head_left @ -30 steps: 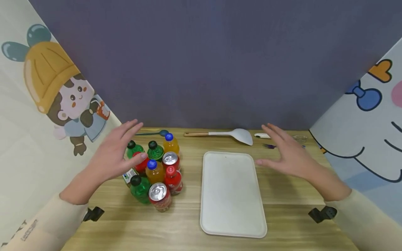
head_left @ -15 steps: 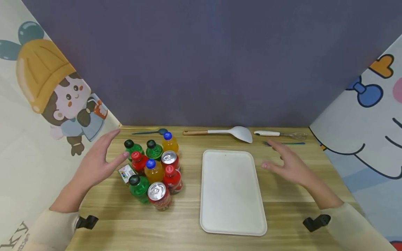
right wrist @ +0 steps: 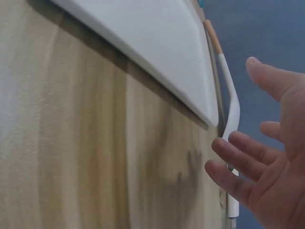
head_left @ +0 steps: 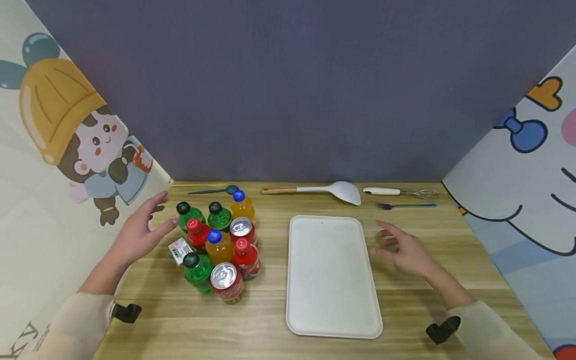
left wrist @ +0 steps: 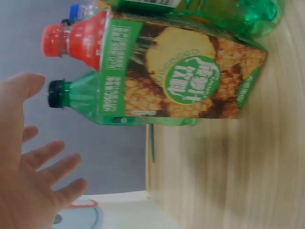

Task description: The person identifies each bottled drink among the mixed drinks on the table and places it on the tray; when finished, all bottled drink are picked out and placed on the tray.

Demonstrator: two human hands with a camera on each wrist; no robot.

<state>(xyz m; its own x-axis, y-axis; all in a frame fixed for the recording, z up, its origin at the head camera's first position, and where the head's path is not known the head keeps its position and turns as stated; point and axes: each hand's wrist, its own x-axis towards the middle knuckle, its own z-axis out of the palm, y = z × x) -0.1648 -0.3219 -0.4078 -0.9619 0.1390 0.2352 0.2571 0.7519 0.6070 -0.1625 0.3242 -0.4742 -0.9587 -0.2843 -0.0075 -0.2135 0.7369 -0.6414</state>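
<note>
My left hand (head_left: 136,234) hovers left of a cluster of drinks, thumb and fingers spread, holding nothing. Nearest to it are a green bottle (head_left: 188,215) with a black cap and a pineapple juice carton (left wrist: 190,71). The cluster also has red-capped bottles such as one red bottle (head_left: 246,259), orange drinks with blue caps like this orange bottle (head_left: 219,248), and silver-topped cans, one can (head_left: 227,282) at the front. Over the table right of a white tray (head_left: 333,275), my right hand (head_left: 407,252) is held with loosely bent fingers and nothing in it.
Along the back of the wooden table (head_left: 265,330) lie a dark spoon (head_left: 213,190), a white spatula (head_left: 330,190) with a wooden handle, a whisk (head_left: 400,192) and a purple-blue fork (head_left: 407,206). A dark panel (head_left: 288,90) rises behind them.
Both hands have lowered and drawn back toward me; the left moved away from above the drinks, uncovering the carton. The right hand's fingers have bent more, and the whisk and fork now show fully.
</note>
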